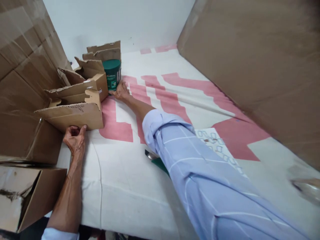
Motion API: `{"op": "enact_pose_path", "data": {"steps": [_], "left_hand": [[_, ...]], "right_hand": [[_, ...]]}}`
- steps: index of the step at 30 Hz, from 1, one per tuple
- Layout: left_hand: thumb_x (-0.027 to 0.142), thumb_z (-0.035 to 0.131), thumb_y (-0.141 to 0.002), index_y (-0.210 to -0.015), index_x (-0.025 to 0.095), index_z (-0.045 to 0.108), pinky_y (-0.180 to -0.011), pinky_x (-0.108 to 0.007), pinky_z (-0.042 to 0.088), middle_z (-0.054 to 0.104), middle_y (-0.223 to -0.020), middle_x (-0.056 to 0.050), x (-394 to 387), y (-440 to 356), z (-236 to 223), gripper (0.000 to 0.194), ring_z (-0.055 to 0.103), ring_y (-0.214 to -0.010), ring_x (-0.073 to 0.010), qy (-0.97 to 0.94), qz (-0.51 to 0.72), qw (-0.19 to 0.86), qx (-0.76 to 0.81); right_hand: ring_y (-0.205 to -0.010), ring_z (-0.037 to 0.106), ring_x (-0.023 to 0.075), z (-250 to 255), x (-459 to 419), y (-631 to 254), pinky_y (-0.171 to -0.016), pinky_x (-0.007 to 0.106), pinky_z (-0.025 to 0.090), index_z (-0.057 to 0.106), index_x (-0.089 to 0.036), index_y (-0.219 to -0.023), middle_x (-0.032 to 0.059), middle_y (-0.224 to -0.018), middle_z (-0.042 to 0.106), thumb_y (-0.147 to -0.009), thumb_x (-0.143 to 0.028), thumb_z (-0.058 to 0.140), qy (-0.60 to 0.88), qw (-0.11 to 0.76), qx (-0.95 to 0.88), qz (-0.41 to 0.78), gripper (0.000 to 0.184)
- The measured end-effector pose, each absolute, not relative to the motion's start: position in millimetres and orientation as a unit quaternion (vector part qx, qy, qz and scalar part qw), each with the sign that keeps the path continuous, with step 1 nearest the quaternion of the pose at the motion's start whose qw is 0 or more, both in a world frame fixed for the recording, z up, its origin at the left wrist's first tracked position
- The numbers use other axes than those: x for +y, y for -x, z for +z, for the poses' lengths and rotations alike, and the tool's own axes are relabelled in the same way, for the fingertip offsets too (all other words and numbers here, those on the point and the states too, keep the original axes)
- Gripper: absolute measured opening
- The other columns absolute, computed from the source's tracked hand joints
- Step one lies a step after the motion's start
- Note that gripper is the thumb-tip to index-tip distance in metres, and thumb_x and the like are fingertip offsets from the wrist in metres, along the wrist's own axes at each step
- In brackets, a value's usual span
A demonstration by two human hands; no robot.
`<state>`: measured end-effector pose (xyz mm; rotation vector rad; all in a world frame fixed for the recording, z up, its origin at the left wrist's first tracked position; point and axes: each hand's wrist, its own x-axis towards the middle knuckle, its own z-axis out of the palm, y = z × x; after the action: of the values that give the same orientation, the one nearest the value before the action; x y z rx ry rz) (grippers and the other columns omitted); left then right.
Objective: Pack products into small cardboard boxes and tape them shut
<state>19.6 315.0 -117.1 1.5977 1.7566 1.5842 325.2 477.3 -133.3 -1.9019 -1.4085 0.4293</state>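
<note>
At the near side of an open-topped cardboard box point(72, 115), my left hand point(75, 138) has its fingers curled against the lower front edge, thumb on the face. My right hand point(122, 91) reaches to the back and grips the bottom of a dark green tub point(112, 71) with a lid; part of its fingers is hidden. The tub stands upright beside a row of torn-edged cardboard boxes. Partly covered by my right sleeve lies a green object with a metal tip point(150, 155), its kind unclear.
Tall cardboard cartons point(22, 80) are stacked on the left, and a large cardboard panel point(250, 56) stands on the right. White cloth with red print point(125, 186) covers the table. A sheet with small outlines point(212, 138) lies under my right arm. A blurred shiny object point(307, 188) is at far right.
</note>
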Motion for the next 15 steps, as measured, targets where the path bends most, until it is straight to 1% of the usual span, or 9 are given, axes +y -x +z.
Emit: {"op": "enact_pose_path", "data": {"steps": [2, 4, 7, 9, 11, 13, 15], "left_hand": [[0.046, 0.085, -0.070, -0.083, 0.022, 0.063, -0.070, -0.030, 0.049, 0.059, -0.068, 0.005, 315.8, -17.1, -118.9, 0.035, 0.057, -0.064, -0.0149, -0.571, 0.543, 0.125, 0.602], [0.046, 0.084, -0.071, -0.088, 0.022, 0.063, -0.072, -0.032, 0.051, 0.061, -0.071, 0.005, 317.6, -14.5, -122.1, 0.036, 0.059, -0.067, -0.0160, -0.589, 0.534, 0.113, 0.595], [0.047, 0.085, -0.072, -0.098, 0.022, 0.063, -0.078, -0.034, 0.054, 0.066, -0.080, 0.001, 322.5, -10.9, -128.7, 0.041, 0.065, -0.076, -0.0196, -0.629, 0.506, 0.110, 0.580], [0.045, 0.085, -0.074, -0.108, 0.022, 0.063, -0.086, -0.037, 0.056, 0.072, -0.093, -0.003, 326.4, -9.0, -132.9, 0.046, 0.070, -0.090, -0.0233, -0.662, 0.477, 0.120, 0.565], [0.043, 0.083, -0.078, -0.120, 0.023, 0.061, -0.093, -0.040, 0.057, 0.075, -0.109, -0.008, 329.4, -8.2, -135.5, 0.051, 0.073, -0.103, -0.0272, -0.691, 0.446, 0.135, 0.552], [0.041, 0.080, -0.081, -0.129, 0.023, 0.059, -0.099, -0.046, 0.056, 0.074, -0.122, -0.012, 330.9, -8.5, -135.8, 0.055, 0.072, -0.115, -0.0319, -0.720, 0.406, 0.144, 0.544], [0.038, 0.078, -0.084, -0.135, 0.024, 0.058, -0.106, -0.054, 0.053, 0.072, -0.131, -0.014, 331.0, -9.9, -133.6, 0.057, 0.070, -0.124, -0.0368, -0.746, 0.363, 0.143, 0.540]], "right_hand": [[-0.157, 0.035, 0.0466, -129.1, 489.6, -319.1, -0.126, 0.072, 0.030, 0.021, -0.005, -0.162, 0.0344, -0.168, 0.032, -0.095, -0.054, 0.071, 0.760, 0.357, -0.514, 0.176, 0.097], [-0.157, 0.034, 0.0473, -129.9, 497.0, -314.1, -0.124, 0.075, 0.030, 0.020, -0.008, -0.164, 0.0331, -0.169, 0.030, -0.094, -0.053, 0.070, 0.760, 0.367, -0.508, 0.171, 0.098], [-0.156, 0.036, 0.0466, -136.5, 496.3, -312.5, -0.124, 0.072, 0.033, 0.017, -0.005, -0.165, 0.0328, -0.168, 0.031, -0.097, -0.050, 0.060, 0.750, 0.362, -0.530, 0.158, 0.091], [-0.155, 0.037, 0.0457, -138.9, 490.1, -315.4, -0.124, 0.069, 0.035, 0.018, -0.002, -0.163, 0.0335, -0.166, 0.033, -0.099, -0.046, 0.055, 0.739, 0.345, -0.557, 0.155, 0.087], [-0.153, 0.040, 0.0444, -136.9, 481.8, -318.9, -0.124, 0.067, 0.037, 0.024, -0.003, -0.161, 0.0323, -0.164, 0.039, -0.099, -0.046, 0.053, 0.723, 0.339, -0.582, 0.153, 0.080], [-0.147, 0.046, 0.0427, -130.5, 473.5, -320.7, -0.122, 0.067, 0.040, 0.036, -0.009, -0.155, 0.0281, -0.158, 0.048, -0.101, -0.046, 0.050, 0.706, 0.338, -0.605, 0.147, 0.067], [-0.141, 0.052, 0.0415, -120.4, 465.2, -321.6, -0.120, 0.067, 0.042, 0.047, -0.014, -0.145, 0.0237, -0.149, 0.057, -0.102, -0.043, 0.050, 0.700, 0.329, -0.618, 0.139, 0.052]]}}
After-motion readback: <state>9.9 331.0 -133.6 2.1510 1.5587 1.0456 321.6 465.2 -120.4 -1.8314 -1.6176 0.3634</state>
